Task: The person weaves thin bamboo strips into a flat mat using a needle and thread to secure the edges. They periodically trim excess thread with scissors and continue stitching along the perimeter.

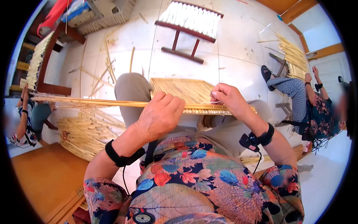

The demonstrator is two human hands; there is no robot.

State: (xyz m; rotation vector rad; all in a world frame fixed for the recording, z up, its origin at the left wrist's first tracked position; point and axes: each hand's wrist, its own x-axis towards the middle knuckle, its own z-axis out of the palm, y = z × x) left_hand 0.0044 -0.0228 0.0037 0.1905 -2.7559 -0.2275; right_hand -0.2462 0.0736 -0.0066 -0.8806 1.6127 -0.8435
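Observation:
My left hand (162,114) is closed round long straw-coloured stalks (123,103), which lie level across my lap. Their thin, bushy ends (48,98) reach far to the left. Beyond the stalks, between my knees, a woven panel of the same stalks (179,86) slopes away, with a row of cut ends along its near edge. My right hand (232,100) pinches a thin white string (209,102) between thumb and fingertips, just above the stalks near the panel's right end. Part of the string is hidden behind the fingers.
A dark red wooden frame wound with white strands (190,20) stands ahead. On the left lies a heap of stalks (87,132) beside a brown wooden board (48,175). One person (317,108) sits at right near a stalk bundle (292,56); another (28,115) works at far left. Loose stalks (108,61) litter the floor.

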